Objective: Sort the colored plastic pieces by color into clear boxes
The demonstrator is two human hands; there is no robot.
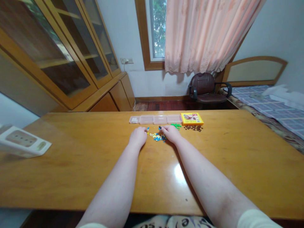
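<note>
My left hand (138,136) is closed at the left edge of a loose pile of tiny building bricks (157,137), blue, white and pale yellow, lying on the table. A small blue brick (148,129) shows at its fingertips, with a yellow bit (147,133) just below; whether the fingers grip either is too small to tell. On the pile's far right side, my right hand (171,133) pinches a tiny dark and blue brick (160,128) between its fingertips. Green bricks (176,126) lie right behind that hand, and brown bricks (194,128) are scattered farther right.
Behind the bricks stretches a clear plastic compartment tray (160,119), beside a yellow box (192,118). A white container (23,141) lies at the left of the wooden table (95,177). Beyond are a brown armchair (205,85), a bed (280,104) and a glass-door cabinet (71,47).
</note>
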